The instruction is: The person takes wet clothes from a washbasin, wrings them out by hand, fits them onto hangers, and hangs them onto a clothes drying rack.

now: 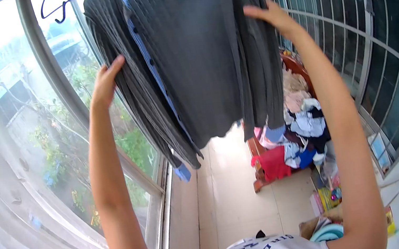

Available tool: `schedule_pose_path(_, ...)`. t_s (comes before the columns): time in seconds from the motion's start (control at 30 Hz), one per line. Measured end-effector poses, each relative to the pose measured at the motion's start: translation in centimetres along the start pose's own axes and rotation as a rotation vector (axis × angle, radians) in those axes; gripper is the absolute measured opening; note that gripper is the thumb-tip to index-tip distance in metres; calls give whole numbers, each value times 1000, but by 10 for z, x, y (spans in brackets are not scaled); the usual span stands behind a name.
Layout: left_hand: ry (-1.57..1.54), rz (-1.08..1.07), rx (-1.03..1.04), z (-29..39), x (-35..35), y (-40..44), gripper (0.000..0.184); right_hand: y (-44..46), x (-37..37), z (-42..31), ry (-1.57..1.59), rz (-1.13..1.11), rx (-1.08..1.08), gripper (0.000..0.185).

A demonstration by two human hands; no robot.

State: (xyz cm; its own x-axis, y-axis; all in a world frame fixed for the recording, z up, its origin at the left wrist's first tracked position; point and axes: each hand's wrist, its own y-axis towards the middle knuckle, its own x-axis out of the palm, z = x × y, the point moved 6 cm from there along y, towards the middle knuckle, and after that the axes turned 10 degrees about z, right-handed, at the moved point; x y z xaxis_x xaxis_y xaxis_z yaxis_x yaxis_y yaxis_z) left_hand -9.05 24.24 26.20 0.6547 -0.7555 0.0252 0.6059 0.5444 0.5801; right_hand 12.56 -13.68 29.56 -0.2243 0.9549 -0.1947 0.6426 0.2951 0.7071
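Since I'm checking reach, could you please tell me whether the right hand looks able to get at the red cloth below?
Probably not from here: the right hand is raised at the side of the grey garment, while the red cloth lies well below.

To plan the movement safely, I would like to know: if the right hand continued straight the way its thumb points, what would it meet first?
Most likely the dark grey garment; the right hand already seems to be at its edge, though exact contact is unclear.
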Motion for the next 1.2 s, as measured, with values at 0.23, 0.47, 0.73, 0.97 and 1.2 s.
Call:
schedule_pose_path(0.23, -123, -32, -189, -141, 73, -127, 36, -147, 70, 121, 121, -217, 309, 75)
schedule_pose_path(0.47, -22, 371, 98, -106, 84, -151, 52, -175, 67, 123, 329, 154, 312, 48)
schedule_pose_path(0.73, 136, 692, 303, -73, 94, -165, 76, -180, 54, 99, 310, 420, 177, 58)
schedule_pose_path(0.97, 621, 944, 735, 4, 84, -133, 63, -176, 20, -24, -385, 934, -641, 54)
schedule_pose_path(1.2, 468, 741, 470, 53, 79, -16, 32, -75, 66, -94, -477, 781, -748, 58)
